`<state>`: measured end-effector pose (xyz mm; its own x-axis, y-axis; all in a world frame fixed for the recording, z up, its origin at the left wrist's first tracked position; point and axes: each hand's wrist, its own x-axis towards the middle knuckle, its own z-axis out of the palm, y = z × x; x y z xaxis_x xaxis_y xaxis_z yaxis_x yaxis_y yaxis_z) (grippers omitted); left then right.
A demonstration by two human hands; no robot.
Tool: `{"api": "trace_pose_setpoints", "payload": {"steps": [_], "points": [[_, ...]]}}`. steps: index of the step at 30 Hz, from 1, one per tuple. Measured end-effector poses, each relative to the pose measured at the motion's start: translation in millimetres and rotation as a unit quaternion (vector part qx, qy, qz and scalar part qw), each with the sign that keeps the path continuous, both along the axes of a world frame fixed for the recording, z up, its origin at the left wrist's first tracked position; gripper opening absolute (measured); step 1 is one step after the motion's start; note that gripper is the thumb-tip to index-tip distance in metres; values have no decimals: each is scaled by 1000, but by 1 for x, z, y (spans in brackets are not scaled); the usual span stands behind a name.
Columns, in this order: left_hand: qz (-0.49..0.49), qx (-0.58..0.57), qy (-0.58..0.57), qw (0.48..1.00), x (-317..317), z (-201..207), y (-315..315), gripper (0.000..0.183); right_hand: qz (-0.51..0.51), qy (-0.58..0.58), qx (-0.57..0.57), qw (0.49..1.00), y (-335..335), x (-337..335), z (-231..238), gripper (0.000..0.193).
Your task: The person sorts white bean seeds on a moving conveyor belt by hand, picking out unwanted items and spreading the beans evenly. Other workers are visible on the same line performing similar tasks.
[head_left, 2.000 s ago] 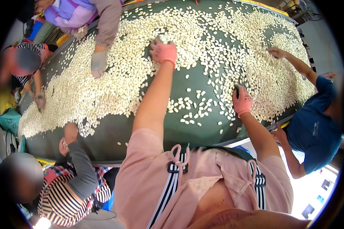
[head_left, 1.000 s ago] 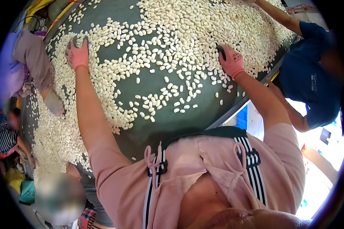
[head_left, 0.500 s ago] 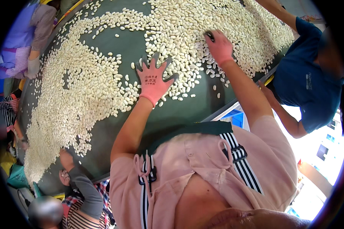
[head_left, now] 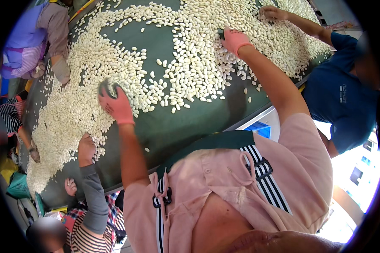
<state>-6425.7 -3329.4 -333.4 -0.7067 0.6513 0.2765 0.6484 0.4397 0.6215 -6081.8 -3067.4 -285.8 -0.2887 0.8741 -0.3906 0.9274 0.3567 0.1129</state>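
White beans (head_left: 198, 50) lie spread in a wide layer over a dark green table (head_left: 177, 130). My left hand (head_left: 116, 103), in a pink glove with dark grey fingertips, reaches into the beans left of the middle. Its fingers are curved and apart, touching the beans, and no single bean shows in its grip. Farther off and to the right, my right hand (head_left: 235, 41) rests low on the thicker bean layer in a matching glove. Its fingers point left and are mostly hidden, so their hold is unclear.
A co-worker's bare hand (head_left: 274, 13) is among the beans at the far right. Another person's hand (head_left: 87, 148) touches the beans at the near left. Gloved hands (head_left: 61, 71) of someone else are at the left edge. A blue crate (head_left: 258, 129) stands below the table's near edge.
My left hand has moved left from the middle beans, its spread fingers now curved. My right hand has shifted slightly away and left. Co-workers' hands have reached onto the beans at right and near left.
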Motion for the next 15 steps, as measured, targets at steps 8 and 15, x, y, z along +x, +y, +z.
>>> {"api": "trace_pose_setpoints", "payload": {"steps": [8, 15], "points": [[-160, -32, -213, 963, 19, -3, 44, 44, -383, 650, -245, 609, 34, 25, -16, 23], [-91, 11, -181, 979, 14, -7, -6, 36, -69, 82, 154, 982, 32, -56, -7, 37]]}}
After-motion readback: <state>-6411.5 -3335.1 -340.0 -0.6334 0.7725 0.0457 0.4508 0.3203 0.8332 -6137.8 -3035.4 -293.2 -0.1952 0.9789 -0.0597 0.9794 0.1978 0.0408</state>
